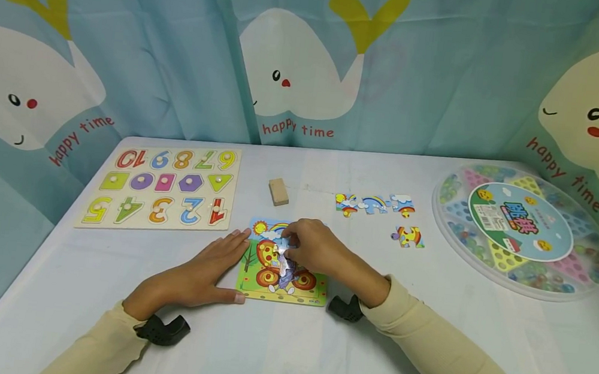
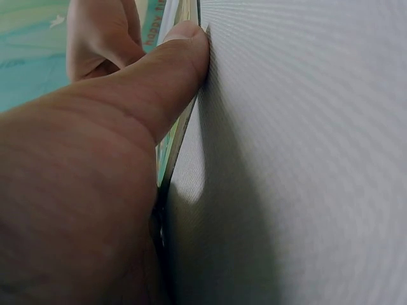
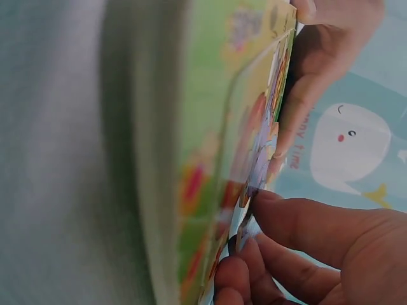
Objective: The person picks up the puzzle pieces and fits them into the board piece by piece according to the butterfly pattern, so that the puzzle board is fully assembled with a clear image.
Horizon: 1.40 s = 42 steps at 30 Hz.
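A picture puzzle board with a butterfly-winged cartoon figure lies flat on the table. My left hand rests at its left side, fingers straight along that edge, and the thumb touches the lower left corner. Over the upper middle of the board, my right hand pinches a jigsaw piece between thumb and fingertips. That piece is slightly tilted at the picture's surface, and the fingers hide much of it. Right of the board lie loose jigsaw pieces: a row with a rainbow piece and one piece below.
A wooden number-and-shape board lies at the back left. Behind the puzzle sits a small wooden block. A round clear case of marbles occupies the right side. A whale-print curtain hangs behind the white-covered table.
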Available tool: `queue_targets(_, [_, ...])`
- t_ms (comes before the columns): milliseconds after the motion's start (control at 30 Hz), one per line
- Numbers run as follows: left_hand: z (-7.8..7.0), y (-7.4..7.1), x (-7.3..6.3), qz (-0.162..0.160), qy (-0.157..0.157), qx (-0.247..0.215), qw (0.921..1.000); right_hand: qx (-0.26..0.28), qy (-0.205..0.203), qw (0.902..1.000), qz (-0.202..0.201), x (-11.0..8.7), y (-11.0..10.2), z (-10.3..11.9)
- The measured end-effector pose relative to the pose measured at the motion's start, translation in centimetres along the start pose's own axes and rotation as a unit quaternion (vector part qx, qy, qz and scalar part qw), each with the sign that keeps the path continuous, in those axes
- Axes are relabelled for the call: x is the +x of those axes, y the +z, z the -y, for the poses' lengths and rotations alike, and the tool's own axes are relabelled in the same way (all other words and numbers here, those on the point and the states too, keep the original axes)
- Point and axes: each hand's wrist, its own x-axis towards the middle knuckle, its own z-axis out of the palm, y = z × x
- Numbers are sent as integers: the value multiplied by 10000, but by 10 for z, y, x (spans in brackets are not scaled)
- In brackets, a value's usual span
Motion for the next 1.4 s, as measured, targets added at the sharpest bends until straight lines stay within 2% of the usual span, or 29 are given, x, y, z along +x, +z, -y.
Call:
queue_targets(300, [2,0,0,-25,33,65,10000,-201,-85,9997,70,1,-1,1])
queue_targets(700, [1,0,0,-15,19,30,10000,-276,50,9993,240,2,-2,3])
queue_targets(1033, [2,1,1,-13,-1,20,10000,-154,124,9994,279,2,-1,3])
queue_targets(1267, [2,1,1,2,-18,8,10000,-68,-89,9995,311,1,-1,3])
queue_targets(1400, [2,1,1,-2,-20,10,10000,43,-13,9992,389,1,-4,3])
